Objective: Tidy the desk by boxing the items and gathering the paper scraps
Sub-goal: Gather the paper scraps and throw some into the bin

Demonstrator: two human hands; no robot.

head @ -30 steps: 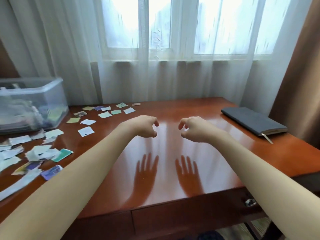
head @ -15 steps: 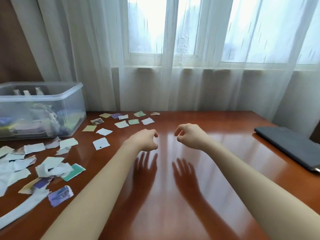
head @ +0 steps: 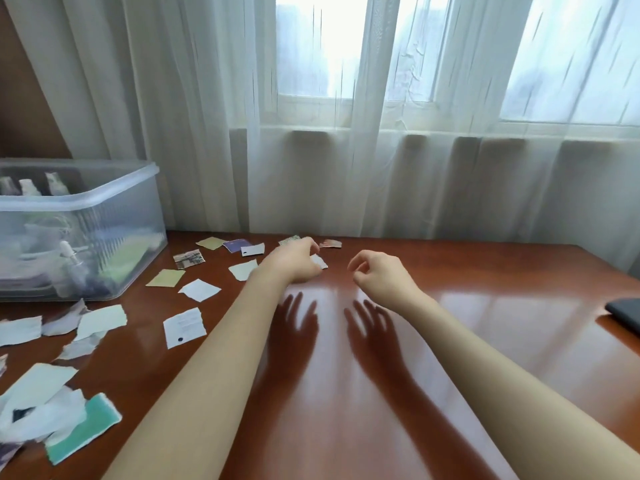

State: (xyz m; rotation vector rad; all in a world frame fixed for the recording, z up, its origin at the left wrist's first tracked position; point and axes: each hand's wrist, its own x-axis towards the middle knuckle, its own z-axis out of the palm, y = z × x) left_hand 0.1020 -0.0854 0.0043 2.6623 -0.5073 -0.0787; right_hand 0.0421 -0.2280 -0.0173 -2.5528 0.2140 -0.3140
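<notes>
Left hand [head: 292,263] now farther forward over scraps [head: 242,270], fingers [head: 313,249] curled.

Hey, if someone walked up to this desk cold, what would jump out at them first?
Probably the two bare arms stretched over the glossy wooden desk, the left hand down among the far paper scraps and the right hand loosely curled, empty, beside it. Next, the scraps litter the desk's left side, in front of a clear plastic box already holding items.

A home room: a polished wooden desk [head: 450,341] stands right under a window [head: 398,46] hung with sheer white curtains [head: 194,116].
</notes>
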